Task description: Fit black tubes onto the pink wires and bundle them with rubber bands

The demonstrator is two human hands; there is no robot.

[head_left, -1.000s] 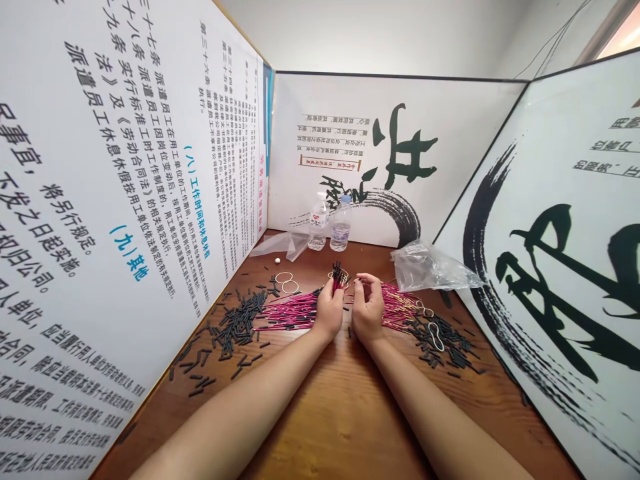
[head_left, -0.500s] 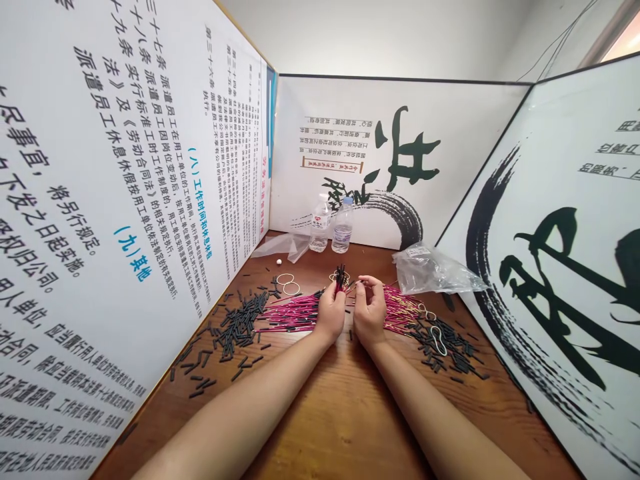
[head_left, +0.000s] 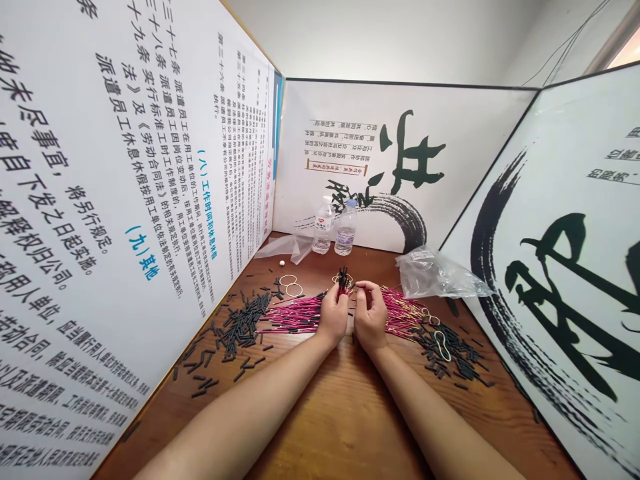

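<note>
My left hand [head_left: 334, 315] is closed round a small bundle of pink wires with black sleeves [head_left: 343, 280] that stands up out of the fist. My right hand [head_left: 370, 313] sits right beside it, fingers curled in a pinch near the bundle's top; what it pinches is too small to make out. A pile of pink wires [head_left: 293, 315] lies left of my hands and another pile of pink wires [head_left: 400, 310] lies to the right. Short black sleeve pieces [head_left: 235, 330] are scattered at the left, and more black sleeve pieces [head_left: 450, 347] at the right.
The wooden table [head_left: 345, 413] is boxed in by printed boards at the left [head_left: 125, 200], back and right. Two water bottles [head_left: 333, 227] stand at the back. Clear plastic bags [head_left: 435, 277] lie at back right and back left. Rubber bands [head_left: 290, 285] lie near the wires.
The camera view has shifted slightly. My hands stay together over the wires, with only small finger movement at the bundle's top.
</note>
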